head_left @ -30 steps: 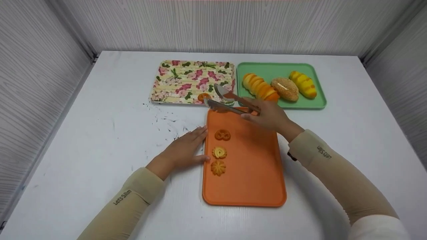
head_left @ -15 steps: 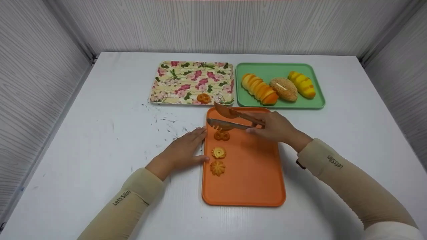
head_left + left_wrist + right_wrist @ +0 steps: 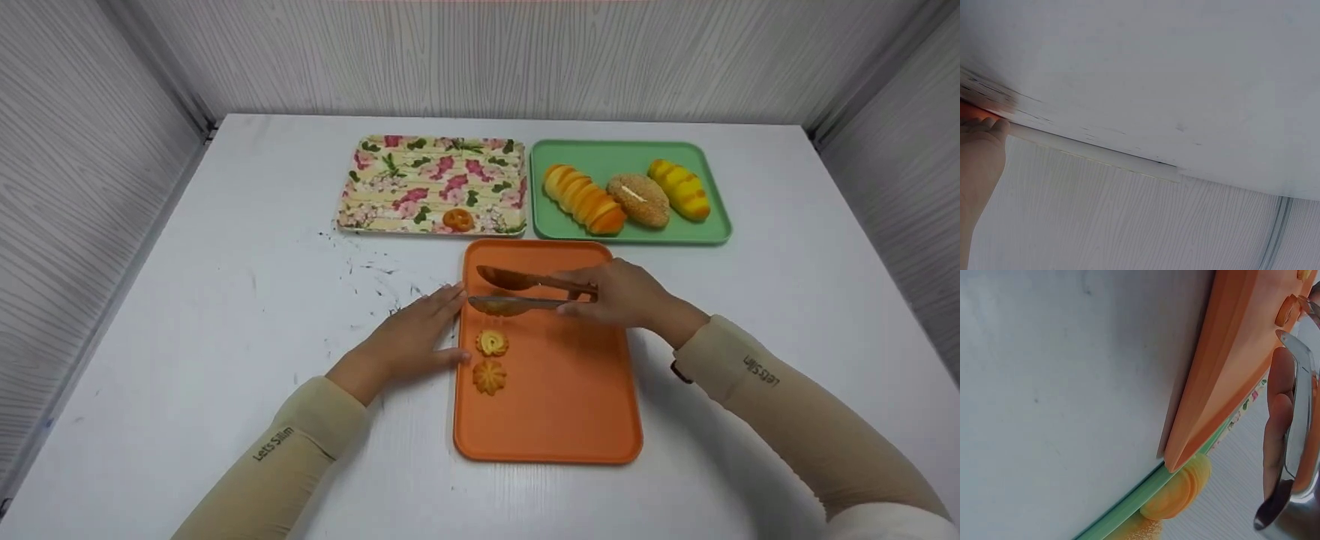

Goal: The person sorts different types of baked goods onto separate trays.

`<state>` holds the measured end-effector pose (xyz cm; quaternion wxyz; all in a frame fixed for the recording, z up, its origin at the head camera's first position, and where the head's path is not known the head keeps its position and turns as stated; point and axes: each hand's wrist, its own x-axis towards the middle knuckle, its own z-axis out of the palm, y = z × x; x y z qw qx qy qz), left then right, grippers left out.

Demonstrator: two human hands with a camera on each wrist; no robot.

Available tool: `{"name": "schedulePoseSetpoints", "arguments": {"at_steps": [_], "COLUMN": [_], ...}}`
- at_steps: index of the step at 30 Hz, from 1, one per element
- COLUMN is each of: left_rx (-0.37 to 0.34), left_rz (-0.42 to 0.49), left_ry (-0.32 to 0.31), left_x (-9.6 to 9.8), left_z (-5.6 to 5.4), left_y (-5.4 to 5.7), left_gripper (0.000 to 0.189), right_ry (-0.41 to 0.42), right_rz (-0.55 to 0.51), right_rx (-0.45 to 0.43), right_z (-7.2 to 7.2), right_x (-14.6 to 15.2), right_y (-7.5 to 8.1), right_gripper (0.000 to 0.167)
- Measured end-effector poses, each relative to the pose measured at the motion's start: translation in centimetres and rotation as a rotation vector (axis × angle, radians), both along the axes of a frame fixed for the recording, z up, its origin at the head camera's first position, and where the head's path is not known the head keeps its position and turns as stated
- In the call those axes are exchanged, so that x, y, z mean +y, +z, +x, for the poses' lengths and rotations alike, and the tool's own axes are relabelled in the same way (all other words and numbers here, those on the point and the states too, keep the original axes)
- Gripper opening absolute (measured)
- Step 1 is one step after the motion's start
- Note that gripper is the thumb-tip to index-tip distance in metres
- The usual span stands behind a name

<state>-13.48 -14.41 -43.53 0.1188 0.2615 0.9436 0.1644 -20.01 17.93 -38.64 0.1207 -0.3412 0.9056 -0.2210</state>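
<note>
R hand (image 3: pixel 626 292) grasps the metal tongs (image 3: pixel 517 280), fingers wrapped round the handle end, tong arms spread apart & pointing to the L side of the orange tray (image 3: pixel 555 420). Pretzel cookie (image 3: pixel 1284 312) lies on that tray just by the tong tips, beyond the R fingers; in the head view it's mostly hidden by the tongs, so can't tell if they touch it. L hand (image 3: pixel 412 337) grasps nothing: fingers extended, tips & thumb touching the tray's L rim.

Writing: L sleeve (image 3: pixel 292 442) has black lettering, approx. "Let's Slim"; R sleeve (image 3: pixel 757 390) same, upside down from here. Both tan, smooth fabric.

Below the tongs, near L rim: swirl cookie (image 3: pixel 492 343), then ridged flower-shaped cookie (image 3: pixel 490 377). Orange tray = rectangular, rounded corners, raised rim, plastic-looking.

Behind it, side by side: floral tray (image 3: pixel 420 165), pink blooms on cream, w/ a second pretzel (image 3: pixel 457 220) nr front edge; green tray (image 3: pixel 607 154) w/ ridged loaf (image 3: pixel 585 199), seeded brown bun (image 3: pixel 641 201), bumpy yellow bread (image 3: pixel 680 189). Counter (image 3: pixel 187 315) white, dark scuffs; back wall (image 3: pixel 480 60) pale woodgrain.
</note>
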Motion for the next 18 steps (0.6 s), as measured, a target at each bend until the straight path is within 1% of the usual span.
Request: {"name": "schedulePoseSetpoints", "arguments": {"at_steps": [3, 7, 13, 18], "left_rx": [0.004, 0.007, 0.006, -0.003], "left_rz": [0.001, -0.009, -0.004, 0.001], "left_ry": [-0.003, -0.007, -0.009, -0.003], "left_x": [0.0, 0.01, 0.01, 0.09], "left_z": [-0.02, -0.05, -0.03, 0.0], "left_y": [-0.06, -0.11, -0.01, 0.25], "left_gripper": [0.091, 0.09, 0.091, 0.091], "right_ry": [0.029, 0.048, 0.045, 0.025], "right_rz": [0.003, 0.004, 0.031, 0.03], "right_rx": [0.021, 0.052, 0.093, 0.107], "right_z": [0.07, 0.12, 0.18, 0.22], "right_x": [0.07, 0.17, 0.23, 0.19], "right_y": [-0.09, -0.18, -0.23, -0.28], "right_gripper": [0.053, 0.051, 0.05, 0.047]}}
